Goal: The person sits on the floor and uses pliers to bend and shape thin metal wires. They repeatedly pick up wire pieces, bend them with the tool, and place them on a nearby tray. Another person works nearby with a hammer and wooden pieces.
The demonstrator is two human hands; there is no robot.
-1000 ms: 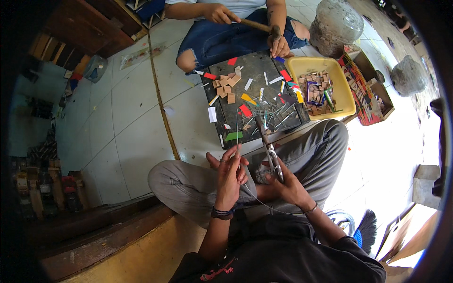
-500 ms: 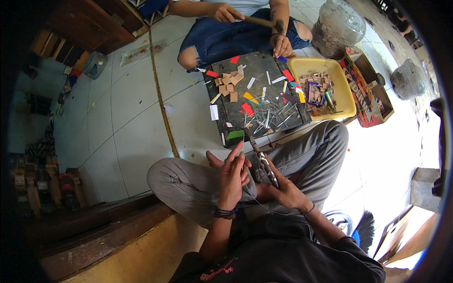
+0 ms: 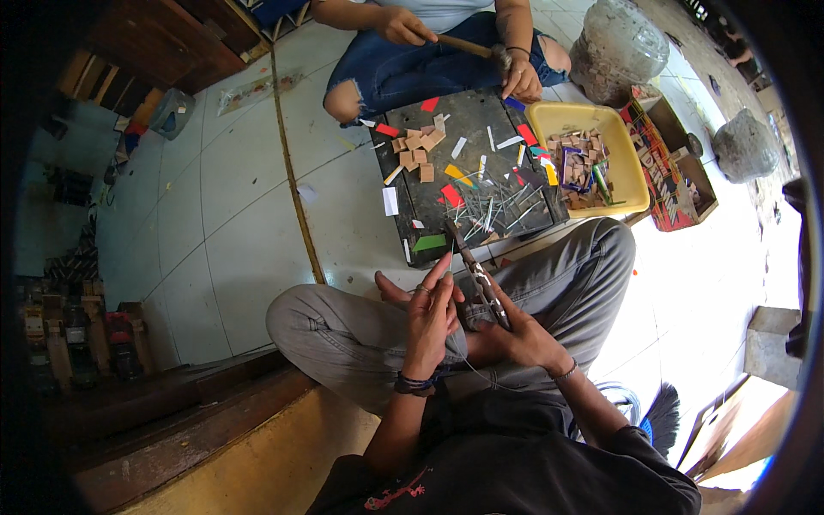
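My left hand [image 3: 429,322] pinches a thin wire [image 3: 475,369] between thumb and fingers. One short end stands up beside the jaws of the dark, worn pliers [image 3: 481,283]; the rest trails below the hand across my lap. My right hand [image 3: 525,336] is wrapped round the pliers' handles. Whether the jaws touch the wire, I cannot tell. Just beyond the jaws is a low dark wooden table [image 3: 427,206], with many short cut wires [image 3: 498,210] heaped on its near right part. A green paper strip [image 3: 429,243] lies at its near edge.
Small wooden blocks [image 3: 421,153] and coloured strips are scattered on the table. A yellow basin [image 3: 636,163] of blocks stands at its right, beside a cardboard box [image 3: 674,184]. Opposite sits a person holding a wooden-handled hammer [image 3: 463,45]. A wire coil [image 3: 620,396] lies near my right elbow.
My hands and the pliers have shifted slightly, the pliers' tip moving a little farther over the table edge. The other person's hammer head has moved slightly; the wire stays in my left hand.
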